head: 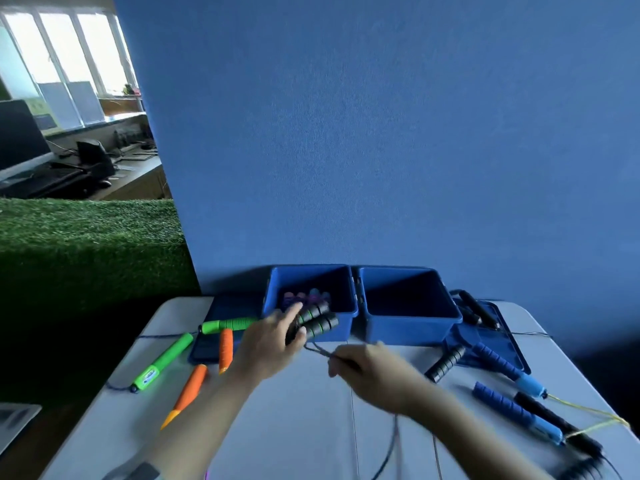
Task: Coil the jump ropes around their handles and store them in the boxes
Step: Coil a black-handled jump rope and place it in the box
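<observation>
My right hand (372, 370) pinched thin dark cord (320, 351) just above table (294, 427); cord limp, light, likely to slip and spring loose, so kept taut. My left hand (268, 344) gripped pair of black green-banded handles (317, 322) together, rigid, ribbed, good hold, in front of left box (341, 289).

White table (294, 427), blue backdrop (381, 133), green turf block (86, 237), dark monitor (17, 133) by windows (62, 53)

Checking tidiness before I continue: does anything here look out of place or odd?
Mostly mid-task clutter. One black ribbed handle lies alone by the blue lid, no partner beside it; thin cords trail off the table's near edge.
</observation>
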Available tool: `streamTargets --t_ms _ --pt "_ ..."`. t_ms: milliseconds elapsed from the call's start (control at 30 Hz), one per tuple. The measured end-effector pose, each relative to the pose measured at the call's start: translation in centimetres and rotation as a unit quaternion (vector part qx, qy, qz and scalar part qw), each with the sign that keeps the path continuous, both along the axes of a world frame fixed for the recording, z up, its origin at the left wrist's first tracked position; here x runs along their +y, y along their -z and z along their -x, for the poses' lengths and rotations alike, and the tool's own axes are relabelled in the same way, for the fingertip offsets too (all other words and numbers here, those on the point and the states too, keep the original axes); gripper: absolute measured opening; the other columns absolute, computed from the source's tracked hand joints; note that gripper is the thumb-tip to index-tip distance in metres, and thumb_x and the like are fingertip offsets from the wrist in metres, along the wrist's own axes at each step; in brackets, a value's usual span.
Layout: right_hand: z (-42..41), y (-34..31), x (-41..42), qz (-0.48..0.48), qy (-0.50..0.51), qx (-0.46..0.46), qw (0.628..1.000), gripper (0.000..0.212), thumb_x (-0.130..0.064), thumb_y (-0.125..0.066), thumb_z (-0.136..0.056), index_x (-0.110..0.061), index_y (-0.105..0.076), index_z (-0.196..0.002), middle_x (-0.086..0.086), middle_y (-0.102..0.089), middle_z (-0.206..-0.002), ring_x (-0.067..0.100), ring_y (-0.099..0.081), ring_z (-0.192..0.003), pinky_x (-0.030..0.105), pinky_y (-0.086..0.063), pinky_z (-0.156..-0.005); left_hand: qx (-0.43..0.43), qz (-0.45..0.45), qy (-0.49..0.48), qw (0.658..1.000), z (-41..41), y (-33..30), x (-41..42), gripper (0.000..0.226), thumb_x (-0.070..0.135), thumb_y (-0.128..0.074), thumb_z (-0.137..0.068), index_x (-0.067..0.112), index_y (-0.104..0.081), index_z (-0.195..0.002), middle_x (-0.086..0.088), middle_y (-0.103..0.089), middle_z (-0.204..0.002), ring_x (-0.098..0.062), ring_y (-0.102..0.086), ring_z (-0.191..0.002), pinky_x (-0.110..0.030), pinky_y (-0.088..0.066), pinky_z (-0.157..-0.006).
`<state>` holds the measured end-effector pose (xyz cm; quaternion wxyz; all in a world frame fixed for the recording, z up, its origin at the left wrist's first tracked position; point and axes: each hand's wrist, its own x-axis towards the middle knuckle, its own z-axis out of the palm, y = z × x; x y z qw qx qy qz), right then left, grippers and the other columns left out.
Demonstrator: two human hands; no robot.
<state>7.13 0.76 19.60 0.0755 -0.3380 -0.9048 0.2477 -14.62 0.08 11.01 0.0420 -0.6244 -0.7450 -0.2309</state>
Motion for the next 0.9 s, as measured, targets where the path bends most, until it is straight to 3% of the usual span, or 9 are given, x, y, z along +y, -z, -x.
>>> streamTargets --t_ms 67,233,367,500,600,700,800,867,900 --pt "-0.6 -1.3 2.0 -0.051 -0.008 -0.028 0.998 0.019 -0.035 -0.043 -0.094 -0.027 -0.059 -0.088 -0.013 -0.052 -0.07 0.015 -0.054 -0.074 0.029 -0.04 -0.067 0.044 0.037 0.084 0.995 -0.2 0.4 -1.0 0.075 0.059 -0.017 -0.082 0.027 -0.039 -0.146 -0.007 -0.064 -0.112 -0.033 -0.064 -0.093 -0.037 -0.05 -0.074" --pt "-0.3 -0.5 6.3 -0.011 -0.008 -0.012 1.0 0.017 -0.032 -0.051 -0.092 -0.03 -0.06 -0.078 -0.023 -0.055 -0.059 0.003 -0.048 -0.058 0.029 -0.044 -0.068 0.037 0.064 0.235 0.969 -1.6 0.3 -2.8 0.054 0.045 -0.039 -0.089 0.03 -0.033 -0.14 -0.005 -0.061 -0.092 -0.03 -0.061 -0.076 -0.033 -0.049 -0.062" --pt "-0.1 1.2 8.8 0.042 -0.02 0.024 0.999 0.02 -0.026 -0.056 -0.092 -0.035 -0.06 -0.075 0.0 -0.067 -0.076 0.021 -0.057 -0.069 0.038 -0.048 -0.072 0.028 0.023 0.288 0.957 -3.1 -0.5 -3.8 0.052 0.038 -0.049 -0.087 0.019 -0.038 -0.134 -0.004 -0.061 -0.086 -0.026 -0.06 -0.067 -0.027 -0.046 -0.054" --pt "-0.4 3.0 9.7 0.098 -0.002 0.072 0.993 0.018 -0.026 -0.059 -0.091 -0.035 -0.063 -0.076 0.01 -0.063 -0.075 0.012 -0.047 -0.067 0.035 -0.043 -0.065 -0.026 -0.022 0.284 0.958 -3.4 -0.9 -4.2 0.053 0.038 -0.053 -0.088 0.021 -0.039 -0.136 -0.004 -0.064 -0.092 -0.025 -0.061 -0.072 -0.029 -0.05 -0.059" --pt "-0.3 3.9 9.9 0.168 0.026 0.151 0.974 0.008 -0.021 -0.063 -0.089 -0.016 -0.066 -0.083 0.01 -0.054 -0.07 0.014 -0.043 -0.064 0.029 -0.036 -0.062 -0.064 -0.041 0.268 0.961 -3.5 -0.9 -4.3 0.054 0.041 -0.055 -0.088 0.024 -0.039 -0.136 -0.002 -0.064 -0.098 -0.021 -0.061 -0.078 -0.027 -0.05 -0.065" --pt "-0.2 4.4 9.5 0.204 0.042 0.156 0.966 0.011 -0.018 -0.067 -0.086 -0.007 -0.07 -0.086 0.015 -0.061 -0.073 0.01 -0.051 -0.063 0.022 -0.04 -0.061 -0.111 -0.062 0.248 0.96 -3.9 -1.3 -4.3 0.062 0.06 -0.055 -0.085 0.026 -0.044 -0.135 0.001 -0.066 -0.108 -0.014 -0.062 -0.09 -0.021 -0.048 -0.075" --pt "0.0 5.6 9.1 0.226 0.075 0.144 0.961 0.02 -0.017 -0.066 -0.058 -0.006 -0.056 -0.071 0.004 -0.052 -0.059 0.008 -0.048 -0.047 0.018 -0.038 -0.046 -0.154 -0.09 0.202 0.963 -4.3 -2.1 -4.0 0.055 0.06 -0.056 -0.083 0.039 -0.039 -0.13 0.008 -0.066 -0.113 -0.006 -0.062 -0.096 -0.022 -0.051 -0.081" --pt "0.2 6.1 8.0 0.228 0.092 0.118 0.962 0.011 -0.02 -0.055 -0.064 -0.011 -0.049 -0.066 -0.003 -0.05 -0.05 0.007 -0.047 -0.042 0.017 -0.039 -0.04 -0.171 -0.111 0.163 0.965 -4.2 -2.2 -3.5 0.048 0.054 -0.055 -0.084 0.038 -0.043 -0.128 0.013 -0.066 -0.11 -0.003 -0.062 -0.095 -0.027 -0.052 -0.081" --pt "0.4 6.7 7.4 0.254 0.109 0.117 0.954 0.016 -0.019 -0.055 -0.077 -0.009 -0.049 -0.066 -0.002 -0.052 -0.048 0.008 -0.048 -0.041 0.018 -0.041 -0.04 -0.179 -0.12 0.141 0.966 -4.1 -2.0 -3.1 0.046 0.054 -0.054 -0.085 0.036 -0.047 -0.127 0.014 -0.066 -0.107 -0.003 -0.062 -0.093 -0.028 -0.053 -0.079"
